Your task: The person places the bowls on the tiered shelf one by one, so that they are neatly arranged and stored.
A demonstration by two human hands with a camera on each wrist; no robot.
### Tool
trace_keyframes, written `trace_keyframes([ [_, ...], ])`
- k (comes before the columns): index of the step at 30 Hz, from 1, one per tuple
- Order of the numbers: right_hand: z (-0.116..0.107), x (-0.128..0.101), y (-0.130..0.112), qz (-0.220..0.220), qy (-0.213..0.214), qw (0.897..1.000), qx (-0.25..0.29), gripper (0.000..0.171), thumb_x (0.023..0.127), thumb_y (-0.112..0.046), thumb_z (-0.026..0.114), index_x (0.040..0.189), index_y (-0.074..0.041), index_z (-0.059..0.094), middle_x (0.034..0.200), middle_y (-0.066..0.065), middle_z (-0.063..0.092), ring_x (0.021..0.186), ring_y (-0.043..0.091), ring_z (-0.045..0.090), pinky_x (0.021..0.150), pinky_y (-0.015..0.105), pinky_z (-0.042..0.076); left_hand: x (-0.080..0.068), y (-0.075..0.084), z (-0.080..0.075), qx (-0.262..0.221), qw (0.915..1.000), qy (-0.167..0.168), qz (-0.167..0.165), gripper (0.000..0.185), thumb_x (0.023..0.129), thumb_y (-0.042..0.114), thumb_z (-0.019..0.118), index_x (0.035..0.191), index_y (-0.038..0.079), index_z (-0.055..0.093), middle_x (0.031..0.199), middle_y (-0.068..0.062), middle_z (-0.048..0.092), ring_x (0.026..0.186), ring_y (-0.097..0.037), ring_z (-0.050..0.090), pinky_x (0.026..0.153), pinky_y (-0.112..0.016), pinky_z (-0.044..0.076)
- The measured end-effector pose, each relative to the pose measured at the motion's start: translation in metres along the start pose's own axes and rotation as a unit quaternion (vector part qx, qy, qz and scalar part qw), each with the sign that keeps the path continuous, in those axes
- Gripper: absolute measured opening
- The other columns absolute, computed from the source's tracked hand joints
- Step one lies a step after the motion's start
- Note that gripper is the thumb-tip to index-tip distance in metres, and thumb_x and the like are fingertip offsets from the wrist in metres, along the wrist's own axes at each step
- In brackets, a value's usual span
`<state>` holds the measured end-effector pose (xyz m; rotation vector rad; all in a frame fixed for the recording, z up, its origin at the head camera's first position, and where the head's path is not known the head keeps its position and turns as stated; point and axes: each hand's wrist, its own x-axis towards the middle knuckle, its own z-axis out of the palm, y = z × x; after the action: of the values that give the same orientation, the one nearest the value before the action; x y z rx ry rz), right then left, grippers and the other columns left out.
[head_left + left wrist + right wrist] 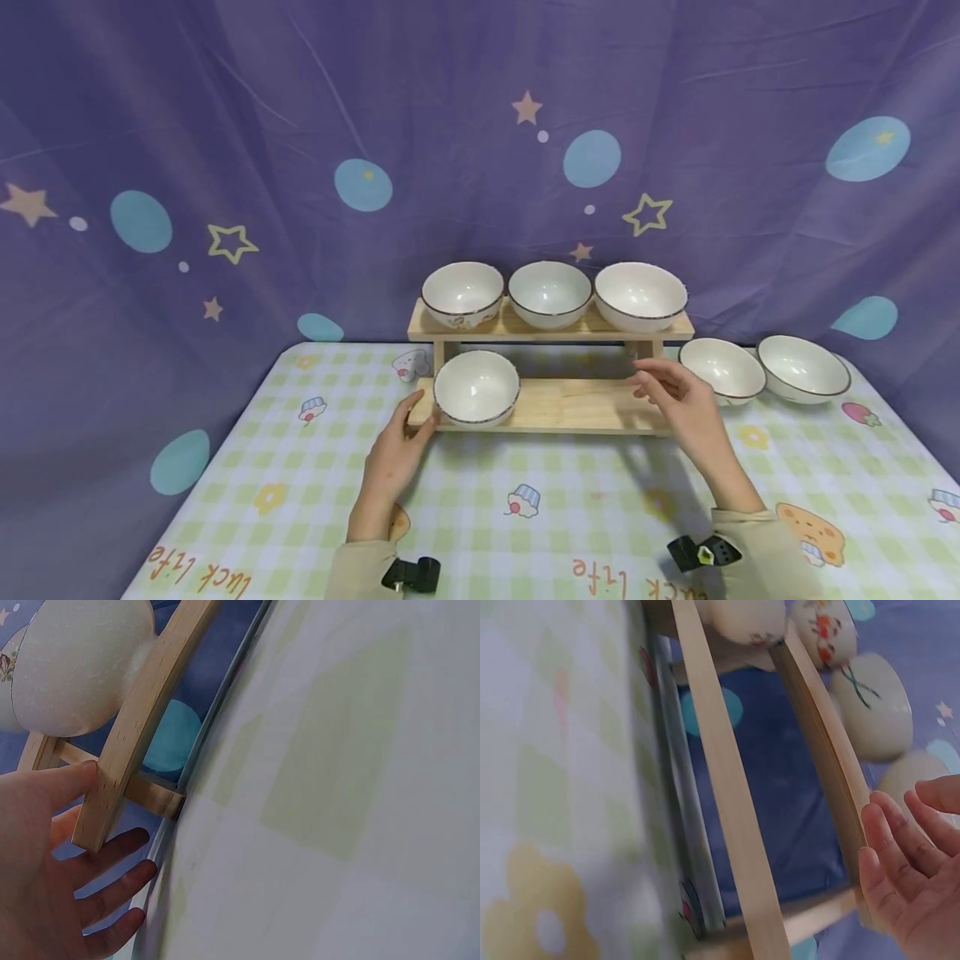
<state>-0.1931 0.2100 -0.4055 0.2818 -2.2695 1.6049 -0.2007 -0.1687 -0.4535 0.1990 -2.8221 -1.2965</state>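
Observation:
A two-tier wooden rack (577, 408) stands on the table. Its upper tier bears a left bowl (462, 292), a middle bowl (550, 293) and a right bowl (641, 296), all pale with dark rims. Another white bowl (477, 388) sits on the left part of the lower tier. My left hand (393, 458) holds the lower board's left end; in the left wrist view the thumb lies against the board (124, 761) and the other fingers spread around its end. Over the right part of the lower tier, my right hand (686, 412) hovers with relaxed fingers, holding nothing.
To the right of the rack, two more bowls stand side by side on the table, a nearer one (722, 371) and a farther-right one (802, 368). A green-checked cloth (315, 483) covers the table. Behind it hangs a purple curtain (450, 100).

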Motion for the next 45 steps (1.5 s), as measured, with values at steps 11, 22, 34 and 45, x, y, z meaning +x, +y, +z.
trace_keyframes([
  [11,-0.036,0.004,0.011,0.003,0.061,0.997,-0.044,0.030,0.100,-0.014,0.061,0.119,0.009,0.063,0.092,-0.011,0.072,0.079,0.002,0.068,0.072,0.013,0.052,-0.002,-0.001,0.000,0.001,1.0000,0.003,0.000,0.061,0.098,0.050,0.055,0.152,0.027,0.038,0.141,-0.020,0.054,0.126,-0.040,0.053,0.101,-0.066,0.036],
  [22,-0.055,0.007,0.036,0.064,0.109,0.990,-0.057,0.031,0.101,-0.012,0.058,0.122,0.011,0.060,0.086,-0.026,0.064,0.074,-0.003,0.066,0.070,0.011,0.051,-0.001,0.001,-0.001,0.004,1.0000,0.006,0.000,0.059,0.099,0.050,0.055,0.152,0.027,0.039,0.140,-0.019,0.055,0.125,-0.039,0.053,0.101,-0.065,0.036],
  [34,-0.080,-0.001,0.057,0.129,0.190,0.972,-0.058,0.023,0.097,-0.011,0.062,0.115,0.004,0.066,0.080,-0.026,0.066,0.065,-0.006,0.064,0.063,0.009,0.047,-0.001,0.001,0.001,0.007,0.9999,0.007,0.004,0.060,0.098,0.049,0.056,0.152,0.027,0.039,0.138,-0.019,0.057,0.124,-0.039,0.054,0.099,-0.064,0.038],
  [45,-0.089,-0.002,0.071,0.194,0.255,0.943,-0.091,0.026,0.094,-0.017,0.066,0.113,0.001,0.068,0.064,-0.031,0.056,0.058,-0.010,0.058,0.056,0.008,0.043,0.000,0.001,0.000,0.008,0.9999,0.011,0.003,0.060,0.098,0.050,0.056,0.151,0.027,0.040,0.134,-0.018,0.060,0.121,-0.038,0.057,0.098,-0.063,0.039],
])
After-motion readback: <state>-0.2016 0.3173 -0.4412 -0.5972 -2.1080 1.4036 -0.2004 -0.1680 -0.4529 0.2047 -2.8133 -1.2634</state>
